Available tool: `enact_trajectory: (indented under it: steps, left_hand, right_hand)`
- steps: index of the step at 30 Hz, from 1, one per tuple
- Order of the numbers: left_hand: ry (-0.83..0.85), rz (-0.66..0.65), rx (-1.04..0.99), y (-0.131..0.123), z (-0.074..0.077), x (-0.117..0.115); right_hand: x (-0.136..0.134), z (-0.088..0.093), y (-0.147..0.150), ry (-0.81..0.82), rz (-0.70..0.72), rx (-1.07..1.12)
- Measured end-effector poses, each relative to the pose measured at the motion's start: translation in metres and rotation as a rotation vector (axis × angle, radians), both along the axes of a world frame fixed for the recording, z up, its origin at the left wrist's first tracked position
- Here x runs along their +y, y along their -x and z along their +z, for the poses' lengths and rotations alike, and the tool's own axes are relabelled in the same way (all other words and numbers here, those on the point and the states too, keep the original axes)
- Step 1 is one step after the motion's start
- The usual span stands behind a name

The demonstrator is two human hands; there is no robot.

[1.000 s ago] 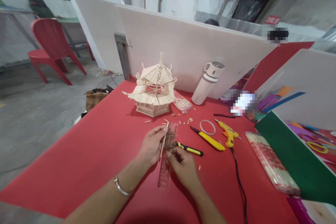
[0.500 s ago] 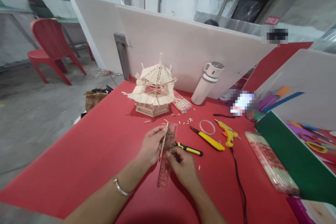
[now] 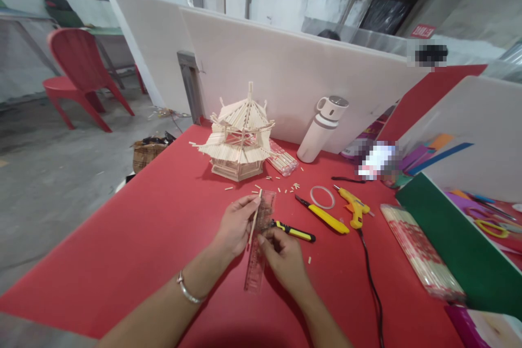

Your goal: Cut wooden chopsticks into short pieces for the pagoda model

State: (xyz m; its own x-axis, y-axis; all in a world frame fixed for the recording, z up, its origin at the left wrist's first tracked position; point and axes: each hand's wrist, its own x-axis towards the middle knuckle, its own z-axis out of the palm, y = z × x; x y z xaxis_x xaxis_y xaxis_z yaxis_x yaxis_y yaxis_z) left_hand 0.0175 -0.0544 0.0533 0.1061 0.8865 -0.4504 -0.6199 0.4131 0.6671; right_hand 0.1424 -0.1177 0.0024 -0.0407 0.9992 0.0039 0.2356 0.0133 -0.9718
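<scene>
My left hand [image 3: 238,224] pinches a thin wooden stick [image 3: 254,223] that lies along the left edge of a clear plastic ruler [image 3: 253,272]. On the ruler's right side, my right hand [image 3: 281,253] has its thumb and forefinger closed at the ruler's edge, near its middle. A yellow-and-black utility knife [image 3: 296,231] lies just beyond the right hand, its front end partly hidden. Behind the hands stands a pagoda model [image 3: 240,147] built of wooden sticks. Short cut stick pieces [image 3: 296,187] are scattered between the model and the ruler.
Right of my hands lie a yellow cutter [image 3: 328,219], a clear ring [image 3: 322,197] and a yellow glue gun [image 3: 354,207] with a black cord. A white bottle [image 3: 322,130] leans at the back partition. Packs of sticks [image 3: 422,253] and a green board [image 3: 465,244] are farther right.
</scene>
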Motion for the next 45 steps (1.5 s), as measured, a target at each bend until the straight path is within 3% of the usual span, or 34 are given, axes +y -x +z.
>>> enact_trajectory:
  steps: [45]
  left_hand:
    - [-0.024,0.006,-0.005,-0.0011,-0.0025,0.0005]
  right_hand:
    - [0.0,-0.0006,0.0003,-0.01,-0.012,-0.005]
